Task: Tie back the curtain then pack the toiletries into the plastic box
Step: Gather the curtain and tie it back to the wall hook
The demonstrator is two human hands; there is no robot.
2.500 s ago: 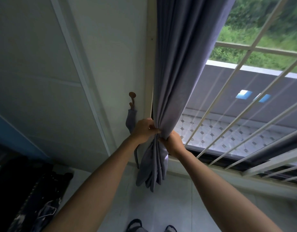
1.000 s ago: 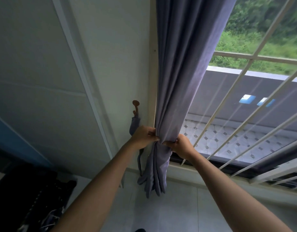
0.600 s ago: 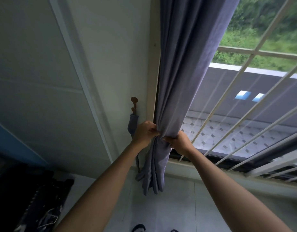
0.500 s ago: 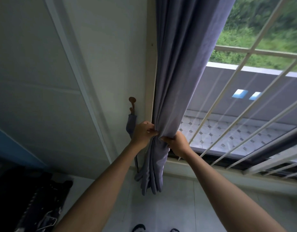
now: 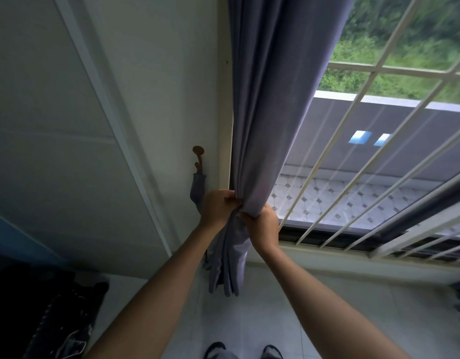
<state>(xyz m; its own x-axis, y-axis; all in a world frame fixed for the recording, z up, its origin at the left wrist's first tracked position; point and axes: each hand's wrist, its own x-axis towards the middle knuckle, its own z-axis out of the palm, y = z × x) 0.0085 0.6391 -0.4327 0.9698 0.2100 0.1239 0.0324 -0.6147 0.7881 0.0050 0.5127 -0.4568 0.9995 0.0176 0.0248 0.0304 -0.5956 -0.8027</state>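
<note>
A grey-purple curtain hangs at the left edge of the window and is gathered into a bunch at waist height. My left hand grips the bunch from the left, and my right hand grips it from the right, the two hands almost touching. Below them the curtain's loose end hangs down to just above the floor. A brown wall hook sits on the wall just left of the curtain, with a strip of the same fabric, the tie-back, hanging from it behind my left hand. No toiletries or plastic box are in view.
White window bars run across the right side, with a ledge below them. A white wall panel fills the left. Dark bags or clothing lie on the floor at the lower left. My feet in sandals stand on the tiled floor.
Both hands keep their grip on the gathered curtain at about the same place beside the hook. The view has shifted slightly; my feet show at the bottom again.
</note>
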